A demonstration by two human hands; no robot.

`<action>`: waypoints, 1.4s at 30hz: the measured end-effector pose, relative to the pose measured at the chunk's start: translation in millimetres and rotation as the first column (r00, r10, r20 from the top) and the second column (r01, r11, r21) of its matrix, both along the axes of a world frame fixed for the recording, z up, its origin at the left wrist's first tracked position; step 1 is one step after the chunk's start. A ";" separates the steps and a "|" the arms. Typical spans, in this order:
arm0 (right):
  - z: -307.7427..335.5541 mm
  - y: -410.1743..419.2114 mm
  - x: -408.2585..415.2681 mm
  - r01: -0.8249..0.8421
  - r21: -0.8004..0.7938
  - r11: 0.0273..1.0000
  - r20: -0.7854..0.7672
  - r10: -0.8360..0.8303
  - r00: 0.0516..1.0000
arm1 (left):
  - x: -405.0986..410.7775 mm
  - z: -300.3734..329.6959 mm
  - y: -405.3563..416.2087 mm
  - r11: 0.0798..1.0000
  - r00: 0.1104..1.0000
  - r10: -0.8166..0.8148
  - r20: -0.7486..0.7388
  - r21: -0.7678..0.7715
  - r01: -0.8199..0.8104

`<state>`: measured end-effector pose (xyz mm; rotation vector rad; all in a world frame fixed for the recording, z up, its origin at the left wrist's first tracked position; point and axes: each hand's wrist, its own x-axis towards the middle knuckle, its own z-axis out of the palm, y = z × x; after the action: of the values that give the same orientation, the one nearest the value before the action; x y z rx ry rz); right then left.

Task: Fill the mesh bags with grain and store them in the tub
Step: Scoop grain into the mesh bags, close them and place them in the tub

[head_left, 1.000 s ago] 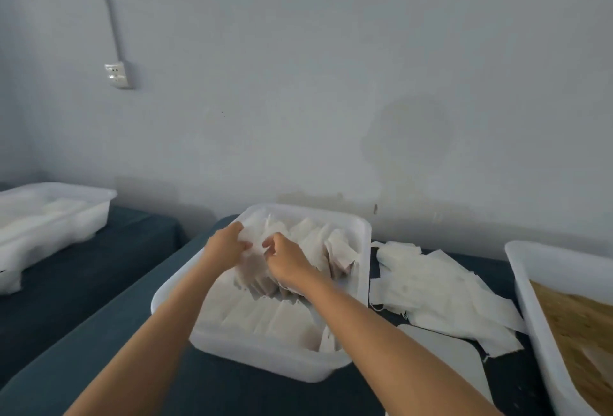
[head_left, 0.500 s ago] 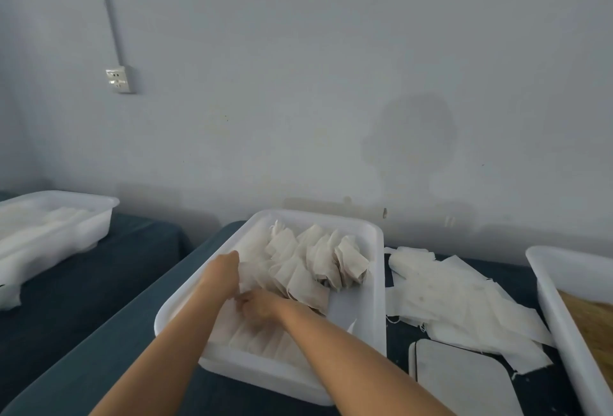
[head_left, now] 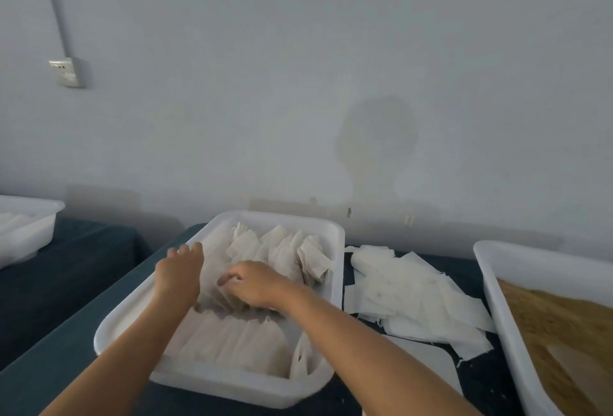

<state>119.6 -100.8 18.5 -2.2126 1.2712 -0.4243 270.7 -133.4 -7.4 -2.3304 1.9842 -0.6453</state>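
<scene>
A white plastic tub (head_left: 335, 240) sits in front of me, packed with rows of filled white mesh bags (head_left: 282, 250). My left hand (head_left: 180, 271) hovers over the tub's left side, fingers spread and holding nothing. My right hand (head_left: 253, 286) rests on the middle row of bags with its fingers curled down among them; whether it grips one is unclear. A loose pile of flat empty mesh bags (head_left: 411, 293) lies to the right of the tub. At the far right, a white tub (head_left: 497, 269) holds brown grain (head_left: 557, 319).
Dark blue cloth covers the table (head_left: 56, 359). A flat white board (head_left: 428, 356) lies near the front, between the two tubs. Another white tub (head_left: 33, 226) stands on a separate table at the far left. A grey wall with a socket (head_left: 66, 71) is close behind.
Both hands dropped from the lifted bags onto the middle row. My left hand has since lifted away to the left and opened. The bags at the back stand upright again.
</scene>
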 end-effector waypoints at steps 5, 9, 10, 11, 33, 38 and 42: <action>17.2 -3.4 -116.2 0.412 -0.192 0.891 0.185 -0.379 0.907 | -24.3 24.1 6.7 0.969 0.977 -0.179 -0.119 -0.196 0.153; -13.2 2.0 -205.6 0.564 -0.247 0.788 -0.119 -0.602 0.789 | -57.8 36.0 14.4 0.924 0.818 -0.361 -0.447 -0.290 0.249; -22.9 6.3 -221.4 0.555 -0.231 0.799 -0.223 -0.599 0.769 | -66.6 36.5 16.4 0.918 0.783 -0.385 -0.488 -0.292 0.270; -32.5 10.4 -233.6 0.538 -0.214 0.815 -0.332 -0.579 0.745 | -75.4 36.3 18.7 0.913 0.755 -0.403 -0.518 -0.288 0.289; 28.4 55.0 -284.7 0.723 -0.287 0.629 0.326 -0.645 0.691 | -240.3 31.7 58.5 0.738 0.209 -0.486 -0.849 -0.271 0.618; 30.4 120.1 -334.5 0.765 0.128 0.632 0.678 -0.618 0.397 | -290.8 39.3 84.7 0.650 0.009 -0.432 -0.902 -0.304 0.696; 26.6 164.8 -365.6 0.735 0.297 0.609 0.759 -0.618 0.206 | -343.6 40.1 120.4 0.538 -0.154 -0.381 -0.912 -0.354 0.765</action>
<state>-246.0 63.9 45.1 -0.9955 1.5652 -1.7097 -72.8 -13.0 32.8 -1.2727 3.2172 1.7439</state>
